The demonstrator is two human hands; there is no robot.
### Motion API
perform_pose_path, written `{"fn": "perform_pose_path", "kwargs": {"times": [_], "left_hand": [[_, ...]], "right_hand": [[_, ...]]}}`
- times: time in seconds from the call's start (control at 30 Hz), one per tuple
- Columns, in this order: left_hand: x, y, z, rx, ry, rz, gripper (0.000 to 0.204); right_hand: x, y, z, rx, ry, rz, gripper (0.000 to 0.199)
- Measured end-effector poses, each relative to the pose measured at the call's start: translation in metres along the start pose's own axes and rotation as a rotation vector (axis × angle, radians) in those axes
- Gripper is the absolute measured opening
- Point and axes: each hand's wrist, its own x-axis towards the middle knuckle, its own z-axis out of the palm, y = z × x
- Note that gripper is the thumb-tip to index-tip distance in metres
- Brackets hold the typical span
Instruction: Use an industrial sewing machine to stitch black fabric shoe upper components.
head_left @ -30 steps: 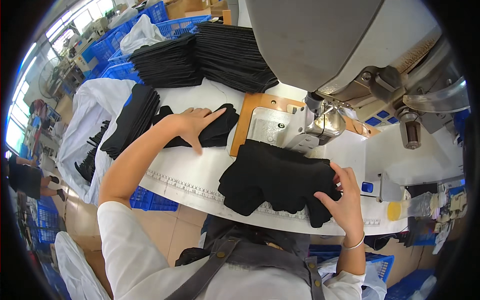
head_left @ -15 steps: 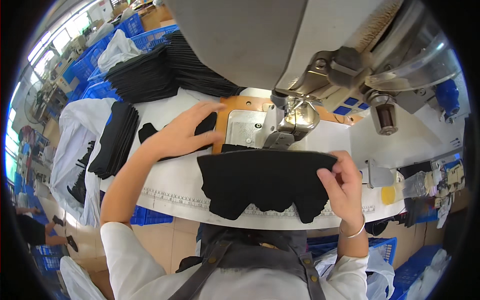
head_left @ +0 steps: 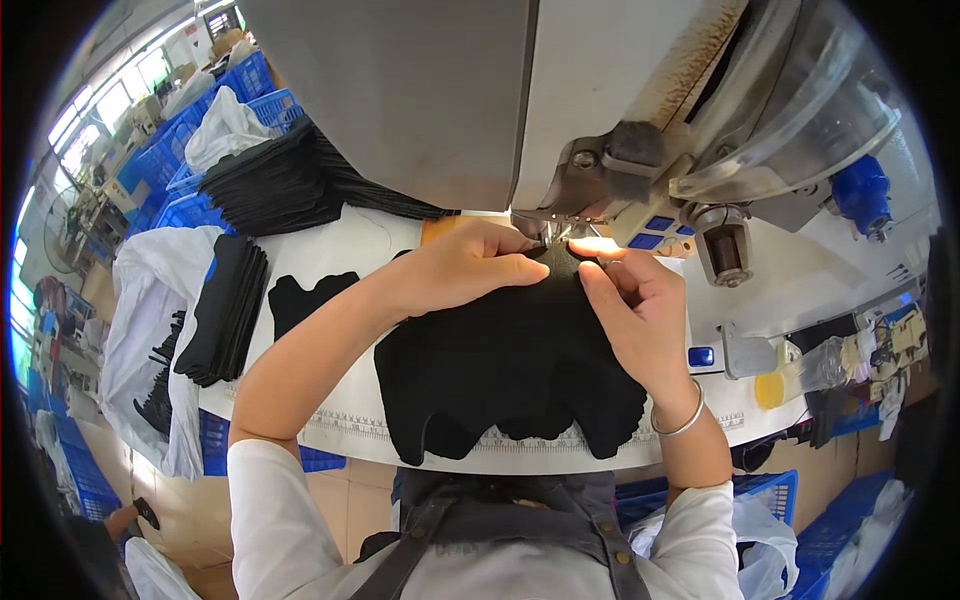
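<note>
A black cut fabric piece [head_left: 490, 360] with a scalloped near edge lies on the white machine table. Its far edge reaches the lit needle area of the sewing machine [head_left: 570, 225]. My left hand [head_left: 465, 268] pinches that far edge from the left, thumb on top. From the other side my right hand [head_left: 635, 305], with a bangle at the wrist, grips the same edge close to the needle. Only a small gap separates the two hands. Another black piece [head_left: 310, 300] lies flat by my left forearm, partly hidden under it.
Stacks of black pieces [head_left: 275, 180] stand at the far left. More black pieces [head_left: 225, 310] rest beside a white plastic bag [head_left: 150, 330]. A thread bobbin unit [head_left: 725, 250] hangs at the right, with a yellow-capped clear bottle [head_left: 790, 385] nearer. A ruler strip [head_left: 345, 425] follows the table's front edge.
My left hand has moved right from the loose piece onto the fabric. My right hand has shifted up and left to the needle area. The fabric now lies flatter, its far edge at the needle.
</note>
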Motion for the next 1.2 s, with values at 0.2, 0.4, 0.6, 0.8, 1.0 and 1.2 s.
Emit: {"fn": "perform_pose_path", "kwargs": {"times": [0.2,0.4,0.6,0.8,1.0,1.2], "left_hand": [[0.002,0.004,0.002,-0.117,0.070,-0.031,0.025],[0.001,0.007,0.002,-0.139,0.070,-0.049,0.025],[0.004,0.004,0.000,-0.181,0.115,-0.070,0.025],[0.004,0.001,0.001,-0.214,0.122,-0.068,0.026],[-0.001,-0.005,-0.017,0.016,-0.032,-0.101,0.024],[-0.011,-0.009,-0.014,-0.211,-0.040,-0.047,0.032]], "right_hand": [[0.001,0.002,-0.001,-0.001,0.008,-0.027,0.020],[0.000,0.001,-0.002,-0.057,0.003,0.021,0.018],[0.004,0.004,0.001,-0.048,0.046,-0.018,0.017],[0.004,0.004,-0.001,-0.032,0.025,-0.001,0.019],[0.005,0.005,-0.007,-0.075,-0.008,-0.026,0.016],[0.007,0.007,-0.007,-0.291,0.109,-0.156,0.016]]}}
